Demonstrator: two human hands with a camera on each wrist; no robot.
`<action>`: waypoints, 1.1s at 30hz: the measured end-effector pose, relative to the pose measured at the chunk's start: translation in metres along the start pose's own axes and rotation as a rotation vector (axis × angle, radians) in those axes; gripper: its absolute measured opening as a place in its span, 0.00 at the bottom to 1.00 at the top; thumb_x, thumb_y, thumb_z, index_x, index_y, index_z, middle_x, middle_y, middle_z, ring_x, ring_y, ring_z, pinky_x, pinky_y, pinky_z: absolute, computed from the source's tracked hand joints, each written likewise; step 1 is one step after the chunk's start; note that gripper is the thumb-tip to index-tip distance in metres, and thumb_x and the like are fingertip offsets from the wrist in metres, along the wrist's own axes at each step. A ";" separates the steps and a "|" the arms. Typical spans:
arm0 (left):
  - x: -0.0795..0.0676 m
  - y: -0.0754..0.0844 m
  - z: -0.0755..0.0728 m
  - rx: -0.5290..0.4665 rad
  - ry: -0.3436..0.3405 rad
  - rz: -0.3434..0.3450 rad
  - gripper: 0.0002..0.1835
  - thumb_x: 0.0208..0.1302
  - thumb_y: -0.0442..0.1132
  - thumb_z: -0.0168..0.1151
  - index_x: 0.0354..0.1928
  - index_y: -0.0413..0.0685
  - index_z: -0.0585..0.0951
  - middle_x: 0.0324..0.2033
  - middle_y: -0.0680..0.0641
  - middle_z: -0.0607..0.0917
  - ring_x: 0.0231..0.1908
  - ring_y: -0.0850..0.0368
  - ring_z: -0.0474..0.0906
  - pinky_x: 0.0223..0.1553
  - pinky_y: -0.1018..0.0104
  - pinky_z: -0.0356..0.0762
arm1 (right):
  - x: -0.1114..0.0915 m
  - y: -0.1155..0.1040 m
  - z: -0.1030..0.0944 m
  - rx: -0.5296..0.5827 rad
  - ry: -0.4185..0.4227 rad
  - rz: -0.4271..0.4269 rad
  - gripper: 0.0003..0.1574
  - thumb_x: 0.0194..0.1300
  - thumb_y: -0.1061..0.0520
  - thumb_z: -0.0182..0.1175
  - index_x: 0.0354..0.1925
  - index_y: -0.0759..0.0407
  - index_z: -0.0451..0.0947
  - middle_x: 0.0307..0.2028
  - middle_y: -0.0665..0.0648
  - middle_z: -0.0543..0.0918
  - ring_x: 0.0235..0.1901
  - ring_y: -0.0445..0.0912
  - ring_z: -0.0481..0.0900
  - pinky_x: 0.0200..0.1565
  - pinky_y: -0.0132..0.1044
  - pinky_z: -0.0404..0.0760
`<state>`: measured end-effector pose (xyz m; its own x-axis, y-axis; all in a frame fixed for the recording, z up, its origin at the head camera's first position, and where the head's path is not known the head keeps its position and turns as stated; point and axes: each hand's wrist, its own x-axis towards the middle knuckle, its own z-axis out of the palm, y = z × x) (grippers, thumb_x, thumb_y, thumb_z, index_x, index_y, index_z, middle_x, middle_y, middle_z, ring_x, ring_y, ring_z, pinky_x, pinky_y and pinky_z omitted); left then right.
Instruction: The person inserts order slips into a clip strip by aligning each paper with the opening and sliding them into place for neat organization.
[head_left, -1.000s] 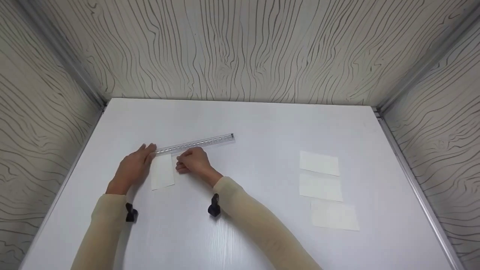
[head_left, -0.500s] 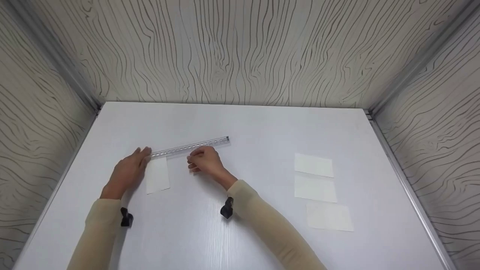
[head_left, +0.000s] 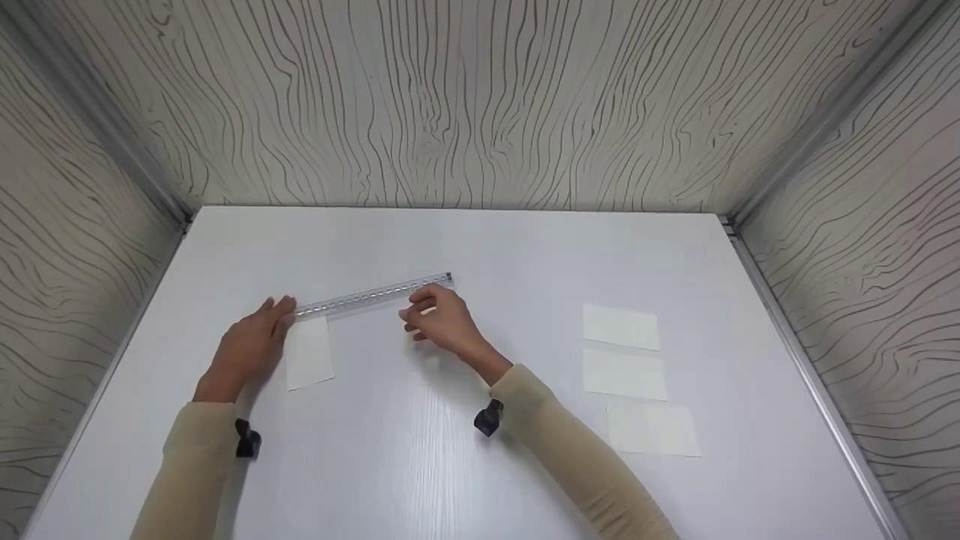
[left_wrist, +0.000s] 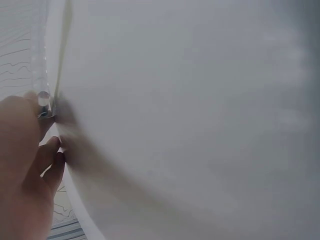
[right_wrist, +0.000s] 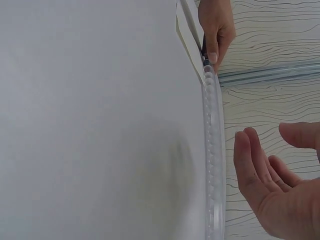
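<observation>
A clear plastic ruler (head_left: 367,298) lies slanted across the left half of the white table. My left hand (head_left: 251,341) holds its left end down, thumb and fingers at the tip, seen also in the left wrist view (left_wrist: 30,155). Just below that end lies a pale rectangular paper (head_left: 309,356), its top edge meeting the ruler. Close to the ruler's right part hovers my right hand (head_left: 448,322), fingers loosely bent and thumb apart. The right wrist view shows nothing between the fingers of this right hand (right_wrist: 275,185).
On the right side of the table (head_left: 517,450) lie three pale paper rectangles, one behind another: a far one (head_left: 621,328), a middle one (head_left: 625,373) and a near one (head_left: 652,429). Wood-grain panels (head_left: 465,105) enclose the back and sides.
My right hand has moved right along the ruler, away from the paper, and its fingers have spread apart. The left hand stays at the ruler's left end; the head view shifts slightly.
</observation>
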<state>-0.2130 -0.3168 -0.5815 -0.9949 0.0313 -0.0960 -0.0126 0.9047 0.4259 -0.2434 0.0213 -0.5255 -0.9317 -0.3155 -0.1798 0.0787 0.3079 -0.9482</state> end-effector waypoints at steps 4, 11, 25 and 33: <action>0.000 -0.002 0.001 0.019 -0.010 0.002 0.31 0.87 0.55 0.37 0.83 0.52 0.60 0.80 0.38 0.63 0.80 0.32 0.57 0.79 0.30 0.56 | -0.009 0.000 -0.015 -0.046 0.012 -0.027 0.25 0.70 0.55 0.69 0.58 0.68 0.77 0.46 0.60 0.88 0.41 0.48 0.92 0.44 0.36 0.94; -0.002 -0.004 -0.001 -0.003 0.007 0.016 0.31 0.87 0.55 0.37 0.82 0.50 0.61 0.80 0.36 0.64 0.79 0.29 0.58 0.78 0.29 0.58 | -0.026 0.000 -0.045 -0.162 0.063 -0.106 0.19 0.70 0.53 0.70 0.53 0.61 0.80 0.45 0.58 0.87 0.44 0.47 0.89 0.45 0.36 0.92; 0.000 -0.003 -0.002 -0.018 -0.011 0.027 0.32 0.87 0.57 0.36 0.82 0.49 0.61 0.80 0.36 0.64 0.80 0.29 0.57 0.78 0.27 0.56 | -0.055 0.018 -0.122 -0.302 0.165 -0.130 0.19 0.69 0.51 0.72 0.54 0.55 0.83 0.47 0.55 0.89 0.52 0.50 0.88 0.56 0.47 0.91; -0.001 -0.002 -0.003 0.014 0.020 0.059 0.28 0.87 0.50 0.39 0.81 0.48 0.64 0.78 0.35 0.66 0.77 0.29 0.62 0.75 0.27 0.63 | -0.065 0.037 -0.156 -0.318 0.196 -0.128 0.27 0.70 0.50 0.71 0.61 0.59 0.77 0.54 0.63 0.86 0.55 0.55 0.87 0.59 0.51 0.89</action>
<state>-0.2119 -0.3201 -0.5798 -0.9957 0.0763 -0.0526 0.0475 0.9074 0.4176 -0.2355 0.1937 -0.5084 -0.9794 -0.2014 0.0170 -0.1272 0.5494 -0.8258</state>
